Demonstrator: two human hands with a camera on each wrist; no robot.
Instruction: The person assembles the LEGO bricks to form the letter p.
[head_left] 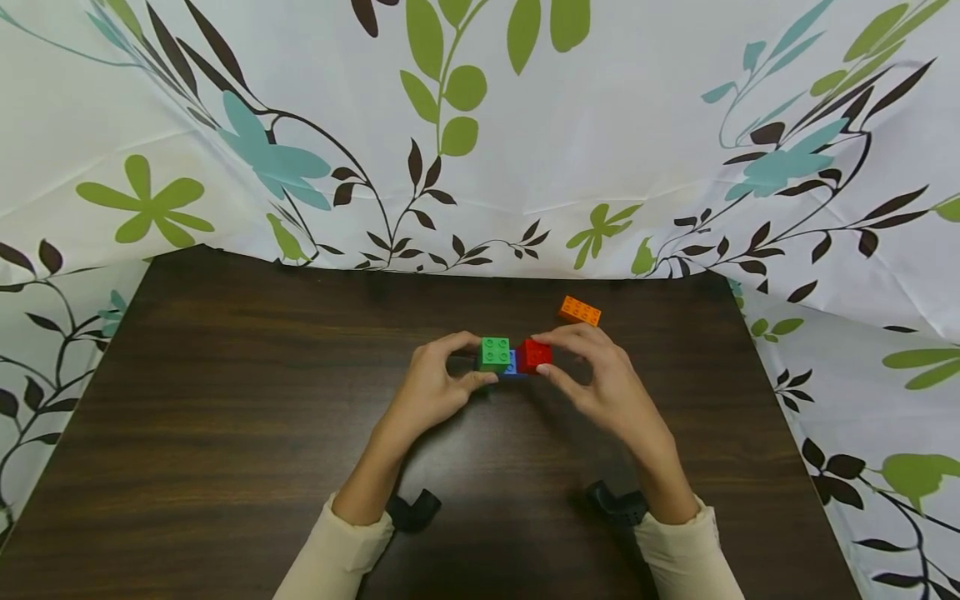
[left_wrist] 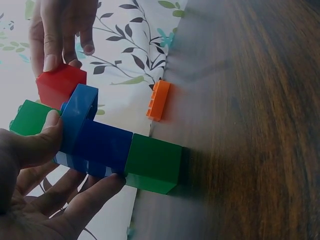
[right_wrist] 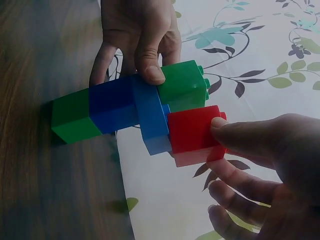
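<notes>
My left hand [head_left: 433, 382] grips a stack of toy building bricks standing on the table. At its bottom is a green brick [left_wrist: 153, 162], then a dark blue brick [left_wrist: 104, 145]. A lighter blue brick [right_wrist: 151, 115] lies across the top and juts out to the right. On its left end sits another green brick [head_left: 495, 353], beside the left thumb. My right hand [head_left: 603, 375] pinches a red brick [right_wrist: 194, 131] between thumb and fingers at the blue brick's right end. Whether the red brick is fully seated, I cannot tell.
An orange brick [head_left: 580, 310] lies on the dark wooden table [head_left: 247, 400], behind the right hand. A white leaf-patterned cloth [head_left: 585, 150] hangs along the table's back edge. Black wrist devices [head_left: 415, 510] sit under both forearms.
</notes>
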